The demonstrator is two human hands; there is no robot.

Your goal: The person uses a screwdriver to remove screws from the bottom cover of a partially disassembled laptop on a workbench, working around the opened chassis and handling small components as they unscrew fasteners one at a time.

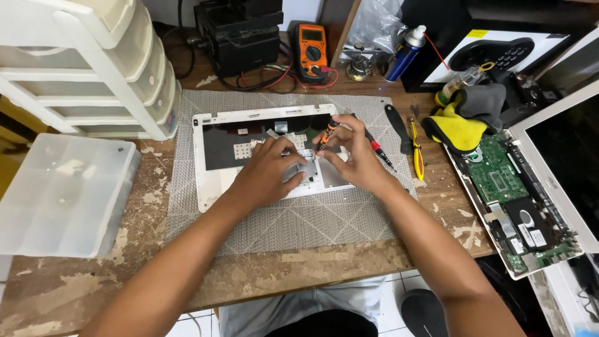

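A white laptop top cover [212, 181] lies upside down on a grey patterned mat [293, 218]. My left hand [265, 171] rests on it, fingers pressing a small grey metal plate [306, 170] near its middle. My right hand [352, 153] holds a small orange-and-black screwdriver [327, 134] upright, tip down on the cover beside that plate.
An opened laptop base with green circuit board [499, 178] sits at right, yellow and grey cloths [462, 122] above it. Loose screwdrivers [417, 150] lie right of the cover. White plastic drawers [93, 68] and a clear lidded box [62, 193] stand left. Multimeter [311, 50] and spray can [404, 53] at back.
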